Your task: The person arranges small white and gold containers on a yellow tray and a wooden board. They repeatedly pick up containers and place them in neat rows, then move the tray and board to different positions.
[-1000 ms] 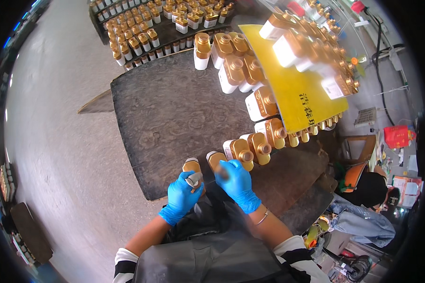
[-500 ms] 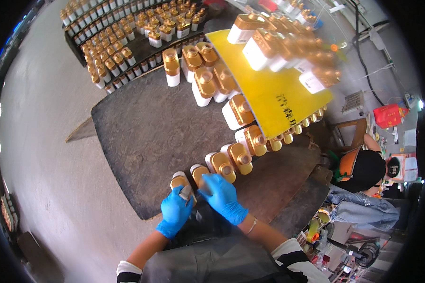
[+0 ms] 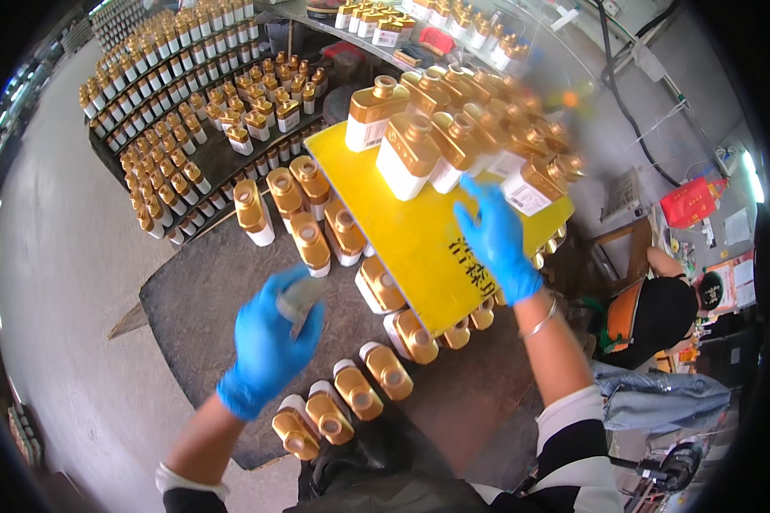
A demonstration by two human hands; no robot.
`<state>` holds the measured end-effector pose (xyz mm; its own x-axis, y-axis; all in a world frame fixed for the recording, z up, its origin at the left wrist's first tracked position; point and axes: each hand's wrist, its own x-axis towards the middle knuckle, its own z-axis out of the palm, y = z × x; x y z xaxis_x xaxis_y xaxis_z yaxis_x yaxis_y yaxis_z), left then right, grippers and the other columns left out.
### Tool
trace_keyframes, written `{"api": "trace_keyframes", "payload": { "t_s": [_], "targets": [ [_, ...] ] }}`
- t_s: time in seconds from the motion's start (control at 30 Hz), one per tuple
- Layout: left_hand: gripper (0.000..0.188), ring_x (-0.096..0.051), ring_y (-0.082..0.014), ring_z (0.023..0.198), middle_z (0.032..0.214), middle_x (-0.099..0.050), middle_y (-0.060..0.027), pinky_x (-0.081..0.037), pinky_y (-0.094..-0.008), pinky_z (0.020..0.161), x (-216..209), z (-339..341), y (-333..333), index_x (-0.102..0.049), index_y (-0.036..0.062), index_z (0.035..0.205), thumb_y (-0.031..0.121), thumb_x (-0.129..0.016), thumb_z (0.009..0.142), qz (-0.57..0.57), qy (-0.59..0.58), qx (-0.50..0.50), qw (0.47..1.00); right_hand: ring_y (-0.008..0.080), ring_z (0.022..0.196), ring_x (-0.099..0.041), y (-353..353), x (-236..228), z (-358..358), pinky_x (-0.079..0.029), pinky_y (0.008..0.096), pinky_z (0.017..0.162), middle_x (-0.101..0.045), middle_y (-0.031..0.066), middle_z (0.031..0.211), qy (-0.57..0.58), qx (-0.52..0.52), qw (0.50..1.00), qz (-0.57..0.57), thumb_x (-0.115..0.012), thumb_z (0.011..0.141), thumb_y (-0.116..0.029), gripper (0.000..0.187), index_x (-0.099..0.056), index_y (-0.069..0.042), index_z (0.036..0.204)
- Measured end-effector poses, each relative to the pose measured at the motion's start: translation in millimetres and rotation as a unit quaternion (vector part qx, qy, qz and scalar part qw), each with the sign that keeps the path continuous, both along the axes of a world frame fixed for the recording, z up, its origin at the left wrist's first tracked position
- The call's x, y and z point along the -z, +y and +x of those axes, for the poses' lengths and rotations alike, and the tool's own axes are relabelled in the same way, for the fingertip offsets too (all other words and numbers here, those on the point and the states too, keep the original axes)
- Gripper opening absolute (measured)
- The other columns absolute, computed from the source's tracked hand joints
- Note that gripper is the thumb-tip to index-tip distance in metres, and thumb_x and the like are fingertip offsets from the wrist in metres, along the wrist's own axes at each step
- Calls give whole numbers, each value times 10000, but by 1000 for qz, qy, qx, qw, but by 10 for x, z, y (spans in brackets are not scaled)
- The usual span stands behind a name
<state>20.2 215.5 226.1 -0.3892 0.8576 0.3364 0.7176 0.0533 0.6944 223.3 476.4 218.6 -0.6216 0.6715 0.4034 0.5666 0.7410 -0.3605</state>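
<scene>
My left hand (image 3: 269, 342), in a blue glove, is raised over the dark mat (image 3: 201, 299). Its fingers are closed round a small greyish block or pad (image 3: 302, 295), too blurred to name. My right hand (image 3: 496, 244), gloved the same, is spread over the yellow board (image 3: 385, 218), fingertips close to the gold-and-white bottles. A bottle lying tilted (image 3: 530, 184) is just beyond its fingers, and another stands upright (image 3: 406, 158) to their left. A short row of such bottles (image 3: 328, 415) runs along the mat's near edge, with more (image 3: 308, 244) beside the board.
Tiered racks full of the same bottles (image 3: 180, 98) stand at the far left. A shelf (image 3: 316, 17) with more bottles is at the back. On the right another person in a black cap (image 3: 659, 312) sits near a red bag (image 3: 691, 203). Grey floor (image 3: 60, 282) lies left of the mat.
My hands have left the near row and moved apart. The left rose forward with the grey piece in it; the right let go of a bottle there and reached to the board. The view has shifted.
</scene>
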Motion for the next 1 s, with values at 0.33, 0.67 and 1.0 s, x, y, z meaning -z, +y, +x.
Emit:
{"api": "trace_keyframes", "payload": {
  "t_s": [0.33, 0.67, 1.0],
  "targets": [
    [322, -631, -334, 897, 1092, -620, -132, -508, -393, 776, -84, -149, 2899, -628, 96, 1063, 264, -676, 793, -120, 74, 37, 989, 334, 1040, -577, 1699, -257, -700, -483, 427, 872, -584, 109, 1121, -211, -36, 977, 20, -651, 805, -374, 452, -575, -206, 1218],
    [225, -611, -371, 855, 997, -584, -160, -507, -403, 735, -29, -170, 2293, -611, 44, 961, 203, -669, 813, -3, 89, -21, 996, 319, 786, -602, 1358, -221, -519, -496, 369, 713, -593, 157, 840, -60, -126, 990, 28, -773, 673, -189, 290, -681, -59, 916],
    [251, -628, -181, 769, 921, -595, -72, -532, -260, 663, -808, -408, -300, -606, 41, 1034, 79, -691, 801, 40, 74, -43, 996, 173, 701, -551, -66, -1067, -295, -447, 287, 635, -547, 74, 784, -45, -158, 986, -4, -765, 686, -76, 296, -672, -4, 957]
  ]
}}
